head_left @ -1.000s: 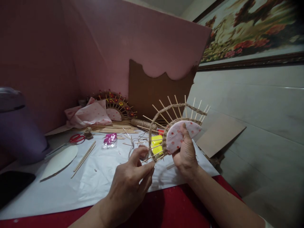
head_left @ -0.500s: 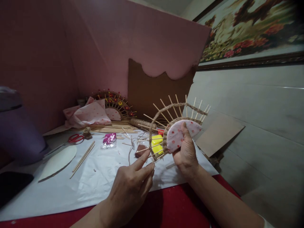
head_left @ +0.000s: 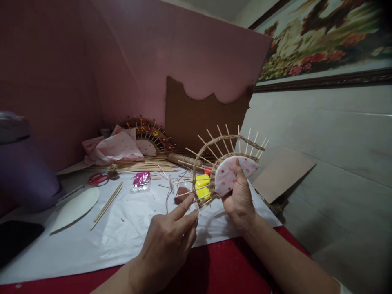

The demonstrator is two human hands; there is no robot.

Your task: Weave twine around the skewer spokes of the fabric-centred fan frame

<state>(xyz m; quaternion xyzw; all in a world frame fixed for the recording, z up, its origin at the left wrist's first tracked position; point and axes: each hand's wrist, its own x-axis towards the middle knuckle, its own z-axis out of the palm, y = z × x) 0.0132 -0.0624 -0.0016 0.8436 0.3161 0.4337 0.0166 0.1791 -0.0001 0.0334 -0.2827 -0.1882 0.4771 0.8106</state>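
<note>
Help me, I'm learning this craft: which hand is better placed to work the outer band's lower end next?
Probably the left hand: it is right at the lower end of the outer band. The right hand looks less free, since it holds the spotted half-disc, thumb across its front.

Right hand (head_left: 240,201) partly hidden behind dotted panel (head_left: 225,179); purple bottle (head_left: 24,167), black object (head_left: 18,241) cut by left edge.

A framed painting (head_left: 324,41) hangs at upper right; a purple bottle (head_left: 26,167) stands far left.
</note>
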